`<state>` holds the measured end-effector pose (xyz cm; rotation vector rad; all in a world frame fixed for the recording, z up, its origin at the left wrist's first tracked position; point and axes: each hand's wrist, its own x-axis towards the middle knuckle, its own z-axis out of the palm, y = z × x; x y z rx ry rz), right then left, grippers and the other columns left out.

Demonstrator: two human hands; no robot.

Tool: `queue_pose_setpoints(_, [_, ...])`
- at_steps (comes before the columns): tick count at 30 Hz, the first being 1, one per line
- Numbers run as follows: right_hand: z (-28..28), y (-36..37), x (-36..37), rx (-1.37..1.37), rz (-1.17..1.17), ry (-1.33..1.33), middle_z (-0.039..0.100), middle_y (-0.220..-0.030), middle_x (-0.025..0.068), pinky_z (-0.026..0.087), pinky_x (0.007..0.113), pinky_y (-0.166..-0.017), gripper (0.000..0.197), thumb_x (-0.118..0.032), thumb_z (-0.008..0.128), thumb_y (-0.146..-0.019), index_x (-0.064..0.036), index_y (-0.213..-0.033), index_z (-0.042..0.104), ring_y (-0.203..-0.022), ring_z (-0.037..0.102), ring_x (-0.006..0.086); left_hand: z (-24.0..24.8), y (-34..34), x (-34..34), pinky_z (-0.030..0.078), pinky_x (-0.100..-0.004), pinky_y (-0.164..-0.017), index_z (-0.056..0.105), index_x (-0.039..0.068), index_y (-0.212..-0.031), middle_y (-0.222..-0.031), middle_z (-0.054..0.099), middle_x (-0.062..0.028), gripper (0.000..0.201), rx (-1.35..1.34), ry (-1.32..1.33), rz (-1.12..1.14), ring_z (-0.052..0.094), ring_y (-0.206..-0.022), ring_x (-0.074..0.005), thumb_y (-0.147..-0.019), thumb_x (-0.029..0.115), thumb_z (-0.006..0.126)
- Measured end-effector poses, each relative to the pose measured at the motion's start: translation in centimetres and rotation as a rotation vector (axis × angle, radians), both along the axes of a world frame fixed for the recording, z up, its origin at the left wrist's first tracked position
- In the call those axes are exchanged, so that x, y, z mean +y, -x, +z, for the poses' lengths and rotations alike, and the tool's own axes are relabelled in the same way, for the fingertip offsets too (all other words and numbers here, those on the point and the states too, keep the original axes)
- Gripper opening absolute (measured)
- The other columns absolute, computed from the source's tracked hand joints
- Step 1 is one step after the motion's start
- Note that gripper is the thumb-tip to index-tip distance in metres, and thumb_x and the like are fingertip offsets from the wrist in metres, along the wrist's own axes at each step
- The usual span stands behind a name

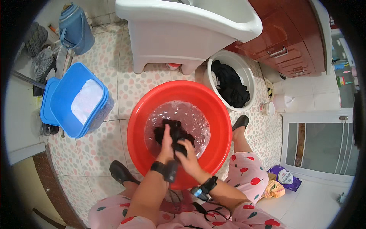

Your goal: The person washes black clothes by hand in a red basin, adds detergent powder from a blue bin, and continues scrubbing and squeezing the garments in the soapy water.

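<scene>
A wide red basin (pixel 137 126) stands on the floor between my feet, with foamy water (pixel 196 118) in its bottom. Over that water I hold a wet, bunched black cloth (pixel 173 129); what kind of garment it is cannot be made out. My left hand (pixel 166 143) presses on the cloth's near left side, fingers pointing away from me. Around its near right end curl the fingers of my right hand (pixel 187 155), a dark fold showing between them. The hands are close together, slightly blurred. Dark straps with small devices sit on both wrists.
Beyond the basin is a white sink pedestal (pixel 164 49). At its right stands a white tub (pixel 249 76) with black clothes (pixel 230 84). To the left are a blue bin (pixel 65 99) holding a white cloth (pixel 87 100) and a blue thermos (pixel 78 32). A purple bag (pixel 291 179) lies right.
</scene>
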<state>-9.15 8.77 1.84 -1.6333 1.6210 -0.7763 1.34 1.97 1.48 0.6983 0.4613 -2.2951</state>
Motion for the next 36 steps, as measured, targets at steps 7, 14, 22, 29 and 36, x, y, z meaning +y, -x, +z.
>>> queue_pose_setpoints(7, [-4.4, 4.9, -4.8, 0.143, -0.337, -0.035, 0.048, -0.107, 0.0207, 0.037, 0.043, -0.090, 0.030, -0.014, 0.059, -0.081, 0.0007, -0.106, 0.050, -0.102, 0.047, 0.0360, -2.6, 6.2, 2.6, 0.042, -0.0379, -0.094, 0.056, 0.008, -0.116, -0.117, 0.058, -0.0088, 0.047, -0.150, -0.055, 0.104, 0.055, -0.104, -0.0233, -0.090, 0.047, 0.047])
queue_pose_setpoints(14, [-1.4, 0.6, -0.3, -0.045, -0.108, -0.017, 0.049, -0.108, 0.0185, 0.034, 0.040, -0.095, 0.029, -0.014, 0.056, -0.083, -0.0011, -0.108, 0.050, -0.107, 0.045, 0.0354, -4.3, 0.9, 0.6, 0.049, -0.0372, -0.080, 0.063, 0.008, -0.097, -0.092, 0.065, -0.0090, 0.051, 0.095, -0.024, 0.003, 0.062, -0.084, -0.0243, -0.089, 0.054, 0.042])
queue_pose_setpoints(22, [-2.8, 11.1, -4.2, -1.020, -0.783, -0.470, 0.059, -0.105, 0.0154, 0.043, 0.037, -0.089, 0.035, -0.013, 0.048, -0.083, -0.0034, -0.117, 0.051, -0.096, 0.057, 0.0288, -1.2, 0.5, -1.0, 0.041, -0.0484, -0.096, 0.055, 0.006, -0.120, -0.114, 0.060, -0.0139, 0.054, 0.048, -0.049, 0.274, 0.056, -0.104, -0.0328, -0.085, 0.048, 0.049])
queue_pose_setpoints(29, [1.9, 11.0, -2.3, -1.309, -0.589, -0.560, 0.060, -0.110, 0.0134, 0.043, 0.036, -0.093, 0.037, -0.012, 0.047, -0.081, 0.0031, -0.115, 0.051, -0.101, 0.058, 0.0249, -0.3, 3.3, 2.7, 0.034, -0.0465, -0.102, 0.048, 0.007, -0.128, -0.131, 0.048, -0.0104, 0.067, 0.336, -0.113, 0.222, 0.045, -0.119, -0.0302, -0.084, 0.058, 0.049])
queue_pose_setpoints(36, [5.0, 7.5, 0.2, -0.076, -0.023, -0.212, 0.046, -0.121, 0.0165, 0.032, 0.034, -0.100, 0.067, -0.023, 0.069, -0.076, 0.0001, -0.130, 0.038, -0.116, 0.043, 0.0277, -1.5, 2.3, 0.5, 0.043, -0.0427, -0.092, 0.060, 0.001, -0.107, -0.107, 0.063, -0.0113, 0.033, -0.091, 0.010, 0.111, 0.058, -0.100, -0.0279, -0.085, 0.025, 0.053])
